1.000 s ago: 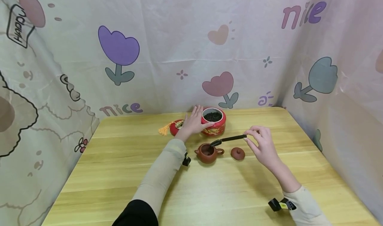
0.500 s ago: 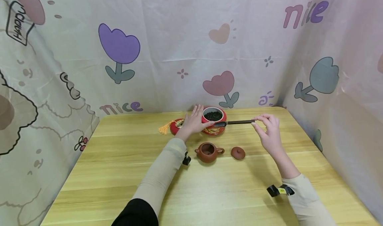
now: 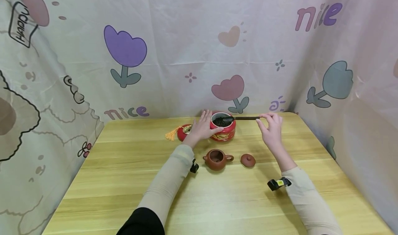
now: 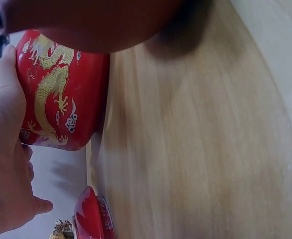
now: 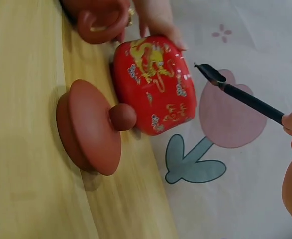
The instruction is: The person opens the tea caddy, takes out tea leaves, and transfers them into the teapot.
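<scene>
A red jar [image 3: 223,135] with a gold dragon stands at the back, dark tea leaves [image 3: 219,122] inside. My left hand [image 3: 201,128] rests against its left side, fingers straight and thumb across the front. Between thumb and fingertips my right hand [image 3: 272,129] pinches the black handle of a tea scoop [image 3: 244,118]. The scoop's head is over the jar's mouth; in the right wrist view it appears just above the rim. Nearer me sits a brown clay teapot [image 3: 214,164], uncovered, with a little dark matter inside. Its round knobbed lid [image 3: 247,160] lies to the right.
Left of the jar, partly behind my left hand, lies the red jar lid [image 3: 181,133] with a yellow tassel [image 3: 172,134]. A patterned cloth [image 3: 174,90] hangs along the back edge of the wooden table [image 3: 124,172]. Wrist cameras are strapped to both sleeves.
My right hand has lifted the scoop out of the teapot and carried it back to the jar's mouth. My left hand has stayed against the jar.
</scene>
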A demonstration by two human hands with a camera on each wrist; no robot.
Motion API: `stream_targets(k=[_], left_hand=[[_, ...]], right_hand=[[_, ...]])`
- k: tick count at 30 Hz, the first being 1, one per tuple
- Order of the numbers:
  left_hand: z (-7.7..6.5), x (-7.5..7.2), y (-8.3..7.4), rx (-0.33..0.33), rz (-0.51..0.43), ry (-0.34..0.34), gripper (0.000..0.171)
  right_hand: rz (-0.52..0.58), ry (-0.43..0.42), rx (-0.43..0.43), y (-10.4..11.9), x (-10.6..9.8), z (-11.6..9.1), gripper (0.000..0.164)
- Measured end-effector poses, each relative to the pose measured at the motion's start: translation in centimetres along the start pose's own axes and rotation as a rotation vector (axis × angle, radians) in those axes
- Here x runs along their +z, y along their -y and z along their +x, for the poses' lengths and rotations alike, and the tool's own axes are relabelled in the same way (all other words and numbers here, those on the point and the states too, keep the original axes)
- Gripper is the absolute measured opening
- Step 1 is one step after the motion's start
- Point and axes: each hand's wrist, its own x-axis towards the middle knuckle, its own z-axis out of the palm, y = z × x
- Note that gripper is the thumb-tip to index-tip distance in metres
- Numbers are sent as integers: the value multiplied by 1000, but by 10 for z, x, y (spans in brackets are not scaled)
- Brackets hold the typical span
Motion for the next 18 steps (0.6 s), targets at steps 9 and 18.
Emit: stream_targets(k=[9, 18], left_hand=[[0, 0, 1, 4, -6, 1, 109], [0, 0, 1, 2, -11, 3, 109]], right_hand=[[-217, -2, -315, -2, 19, 12, 16], [-438, 48, -501, 9, 32, 18, 18]])
